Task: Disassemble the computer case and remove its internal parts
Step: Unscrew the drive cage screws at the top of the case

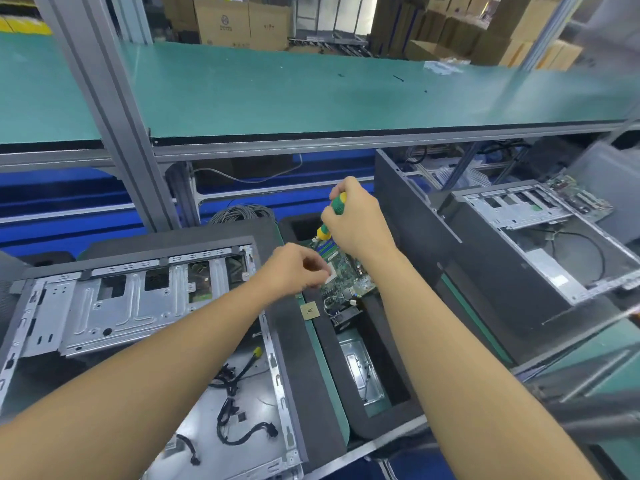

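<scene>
as the right hand [356, 221] grips a screwdriver [324, 231], the motherboard [349, 276] lies just below.

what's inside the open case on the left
In the case, loose black cables and a yellow connector lie on the metal floor, beside a drive cage. The left arm covers part of the floor; what lies under it cannot be seen.

Bright even lighting, soft shadows, blurred right edge, wide-angle distortion
</scene>
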Motion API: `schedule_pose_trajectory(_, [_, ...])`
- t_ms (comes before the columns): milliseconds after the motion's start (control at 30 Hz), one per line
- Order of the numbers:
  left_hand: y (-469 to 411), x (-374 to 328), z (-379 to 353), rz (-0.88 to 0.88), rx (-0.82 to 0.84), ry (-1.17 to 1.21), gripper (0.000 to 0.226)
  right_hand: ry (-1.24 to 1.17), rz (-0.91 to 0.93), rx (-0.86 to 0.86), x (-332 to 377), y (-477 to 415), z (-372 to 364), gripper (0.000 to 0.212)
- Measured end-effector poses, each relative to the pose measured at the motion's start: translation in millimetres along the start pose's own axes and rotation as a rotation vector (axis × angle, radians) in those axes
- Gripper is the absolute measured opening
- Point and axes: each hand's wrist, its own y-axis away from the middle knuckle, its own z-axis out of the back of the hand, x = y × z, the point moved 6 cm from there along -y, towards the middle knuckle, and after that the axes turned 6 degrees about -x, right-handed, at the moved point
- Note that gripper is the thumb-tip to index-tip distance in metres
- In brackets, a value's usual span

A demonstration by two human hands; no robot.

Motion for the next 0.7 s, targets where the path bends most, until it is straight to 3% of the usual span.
schedule_pose_trajectory(100, [-1, -14, -66, -0.002, 0.313, -0.226, 0.015, 0.057, -0.038, -0.086, -34, 10, 24, 0.013])
schedule_pose_trajectory(200, [2, -7, -122, 0.042, 0.453, -0.338, 0.022, 0.084, -0.094, -0.164, -70, 28, 47, 0.018])
schedule_pose_trajectory(400, [-1, 33, -178, 0.213, 0.397, -0.405, 0.017, 0.099, -0.214, -0.221, -137, 73, 65, 0.02])
schedule_pose_trajectory(533, [-5, 39, -189, 0.224, 0.339, -0.442, 0.018, 0.052, -0.293, -0.217, -164, 90, 57, 0.018])
schedule_pose_trajectory(700, [-4, 48, -209, 0.198, 0.416, -0.514, 0.018, 0.03, -0.37, -0.243, -186, 106, 49, 0.015])
